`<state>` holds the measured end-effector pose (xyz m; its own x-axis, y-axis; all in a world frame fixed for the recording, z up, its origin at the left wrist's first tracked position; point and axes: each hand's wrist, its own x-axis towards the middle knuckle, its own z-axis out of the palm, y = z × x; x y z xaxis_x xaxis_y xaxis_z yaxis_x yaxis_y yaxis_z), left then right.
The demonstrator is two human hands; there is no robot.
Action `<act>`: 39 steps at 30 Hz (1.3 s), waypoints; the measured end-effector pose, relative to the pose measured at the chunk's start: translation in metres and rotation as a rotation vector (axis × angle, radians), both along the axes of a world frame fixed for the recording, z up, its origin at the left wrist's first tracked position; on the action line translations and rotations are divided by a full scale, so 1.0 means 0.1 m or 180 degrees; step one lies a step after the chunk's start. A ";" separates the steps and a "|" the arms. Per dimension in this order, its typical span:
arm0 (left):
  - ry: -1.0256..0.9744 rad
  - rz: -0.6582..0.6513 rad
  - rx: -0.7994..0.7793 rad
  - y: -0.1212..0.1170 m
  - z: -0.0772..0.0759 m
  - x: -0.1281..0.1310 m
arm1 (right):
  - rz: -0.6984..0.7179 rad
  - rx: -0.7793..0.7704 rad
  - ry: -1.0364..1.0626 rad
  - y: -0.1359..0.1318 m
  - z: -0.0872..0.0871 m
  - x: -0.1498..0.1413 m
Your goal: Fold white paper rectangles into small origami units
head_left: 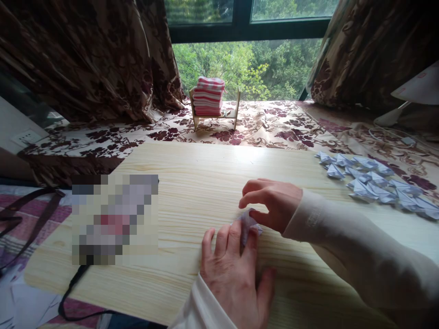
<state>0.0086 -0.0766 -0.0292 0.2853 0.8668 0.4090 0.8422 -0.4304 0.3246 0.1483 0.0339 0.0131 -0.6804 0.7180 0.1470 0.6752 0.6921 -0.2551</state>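
A small piece of folded white paper (247, 223) lies on the light wood-grain table (178, 183), partly covered by my fingers. My left hand (231, 269) rests palm down with its fingers stretched out, and the index and middle fingertips press on the paper. From the right, my right hand (274, 203) reaches over with its fingers curved and apart. Its thumb tip touches the paper's upper right side, while the other fingers hover above the table. The paper's exact shape is hidden.
Several folded white paper pieces (372, 180) lie at the table's right. A pixelated object (116, 219) with a black strap (73, 285) lies at left. Beyond the table, a small wooden rack (236, 112) holds folded pink-and-white cloths (207, 96). A lamp (416, 87) stands far right.
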 end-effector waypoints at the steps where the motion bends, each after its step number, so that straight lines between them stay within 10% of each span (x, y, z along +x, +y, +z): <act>1: 0.0013 0.0005 -0.0006 0.00 0.00 0.00 | 0.0018 -0.0027 -0.0054 0.00 0.00 -0.01; 39: 0.0275 0.0104 0.0031 -0.01 0.02 0.01 | -0.0135 -0.0016 -0.1174 -0.09 0.11 -0.16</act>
